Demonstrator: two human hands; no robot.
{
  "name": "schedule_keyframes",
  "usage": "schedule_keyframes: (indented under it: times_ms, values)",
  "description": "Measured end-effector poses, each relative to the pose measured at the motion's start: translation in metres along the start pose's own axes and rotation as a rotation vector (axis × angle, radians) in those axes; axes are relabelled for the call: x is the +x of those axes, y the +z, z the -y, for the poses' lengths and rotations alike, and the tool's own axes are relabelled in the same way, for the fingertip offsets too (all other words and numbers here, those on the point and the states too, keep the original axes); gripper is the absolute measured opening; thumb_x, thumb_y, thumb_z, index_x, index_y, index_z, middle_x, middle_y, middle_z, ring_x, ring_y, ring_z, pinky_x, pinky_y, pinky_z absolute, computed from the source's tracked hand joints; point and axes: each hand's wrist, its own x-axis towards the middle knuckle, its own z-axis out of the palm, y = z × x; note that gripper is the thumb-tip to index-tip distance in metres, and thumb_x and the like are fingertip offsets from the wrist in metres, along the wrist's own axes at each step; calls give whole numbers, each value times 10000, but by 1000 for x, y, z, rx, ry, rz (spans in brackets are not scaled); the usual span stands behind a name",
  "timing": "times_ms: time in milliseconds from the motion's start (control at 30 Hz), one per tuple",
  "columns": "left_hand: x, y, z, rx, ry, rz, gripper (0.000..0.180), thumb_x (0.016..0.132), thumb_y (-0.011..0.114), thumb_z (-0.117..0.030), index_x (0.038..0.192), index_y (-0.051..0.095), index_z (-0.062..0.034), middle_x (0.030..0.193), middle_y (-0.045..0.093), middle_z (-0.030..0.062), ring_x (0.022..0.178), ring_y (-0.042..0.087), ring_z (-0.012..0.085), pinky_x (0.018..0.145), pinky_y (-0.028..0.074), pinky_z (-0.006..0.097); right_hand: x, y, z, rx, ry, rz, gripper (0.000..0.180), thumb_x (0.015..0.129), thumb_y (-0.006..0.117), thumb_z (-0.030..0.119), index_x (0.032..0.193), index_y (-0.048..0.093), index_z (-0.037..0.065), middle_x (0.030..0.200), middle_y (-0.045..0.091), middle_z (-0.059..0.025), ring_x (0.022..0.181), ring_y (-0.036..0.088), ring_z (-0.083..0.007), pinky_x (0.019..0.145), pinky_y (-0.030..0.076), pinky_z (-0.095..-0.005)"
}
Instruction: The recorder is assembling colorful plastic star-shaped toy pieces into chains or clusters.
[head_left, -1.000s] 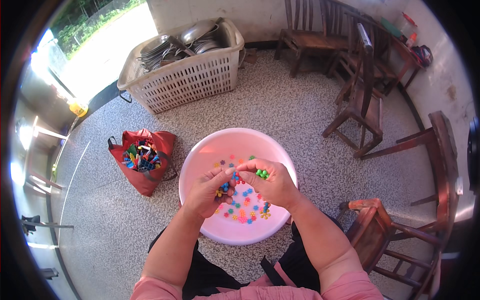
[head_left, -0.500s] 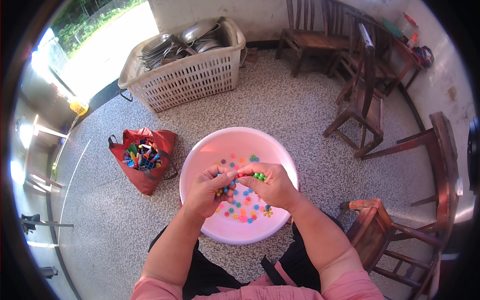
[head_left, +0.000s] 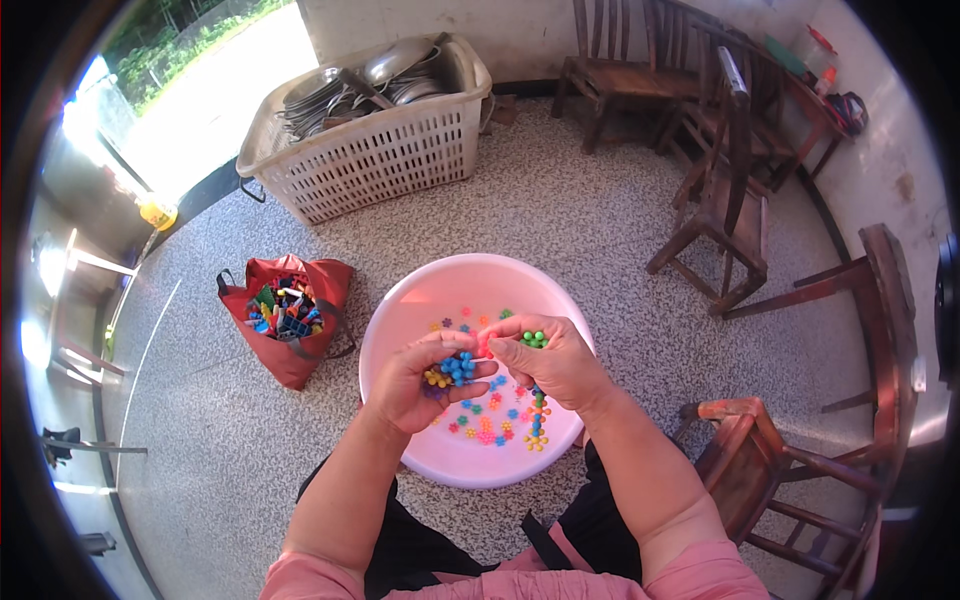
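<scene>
Over the pink plastic basin (head_left: 470, 270), both of my hands hold small knobbed, flower-shaped plastic pieces. My left hand (head_left: 405, 385) is curled around several of them: a blue flower piece (head_left: 458, 368), a yellow one (head_left: 436, 378) and a purple one lower down. A pinkish-red flower piece (head_left: 487, 346) sits between the fingertips of both hands. My right hand (head_left: 560, 365) grips a joined chain of flower pieces (head_left: 538, 415), which hangs below it in blue, green, orange and yellow. A green piece (head_left: 535, 340) shows above its fingers. Loose flower pieces of many colours lie on the basin's bottom.
To the left stands a red bag (head_left: 275, 350) full of coloured building blocks. A white slatted crate (head_left: 390, 150) with pans and lids is at the back. Wooden chairs (head_left: 735, 240) line the right side, one (head_left: 740, 460) close to my right leg. Speckled floor surrounds the basin.
My hands have turned and drawn slightly apart. The left fingers have opened a little, showing the blue pieces. The chain under my right hand now hangs down in full view.
</scene>
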Motion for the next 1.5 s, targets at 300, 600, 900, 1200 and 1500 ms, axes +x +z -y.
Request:
schedule_keyframes:
  times_ms: [300, 600, 900, 1200, 1500]
  values:
    - [3, -6, 6, -27, -90, 75, 351, 915, 445, -337, 1040, 536, -22, 940, 584, 148, 836, 627, 268, 654, 569, 370, 3, -1, 3, 300, -7, 3, 399, 923, 435, 328, 1106, 496, -21, 714, 513, -22, 545, 458, -74, 498, 380, -217]
    - [11, -12, 6, 197, 210, 71, 186, 861, 543, -145, 1020, 539, -49, 1017, 581, 113, 936, 584, 203, 813, 495, 355, 8, -6, -7, 536, 48, 119, 362, 945, 365, 366, 802, 479, 54, 689, 470, -57, 587, 473, -150, 535, 406, -294]
    - [7, 10, 22, 301, 33, 120, 338, 840, 616, -230, 1075, 475, -31, 1034, 540, 66, 961, 552, 140, 823, 464, 311, 12, 2, -24, 100, -204, -27, 402, 939, 358, 397, 768, 479, 54, 713, 501, -43, 659, 480, -124, 626, 416, -269]
    - [6, 3, 26, 280, -49, 168, 395, 858, 586, -248, 1155, 466, -17, 970, 569, 58, 748, 542, 118, 624, 462, 252, 7, 7, -20, -344, -381, -47, 395, 950, 374, 359, 847, 566, 30, 681, 482, -3, 674, 459, -98, 634, 396, -235]
    - [0, 13, 15, 328, 54, 71, 274, 851, 602, -212, 1020, 545, -4, 885, 615, 93, 627, 559, 122, 574, 472, 251, 0, 0, -9, -140, -193, -46, 305, 898, 523, 315, 908, 604, 22, 671, 531, 30, 576, 453, -21, 515, 365, -167]
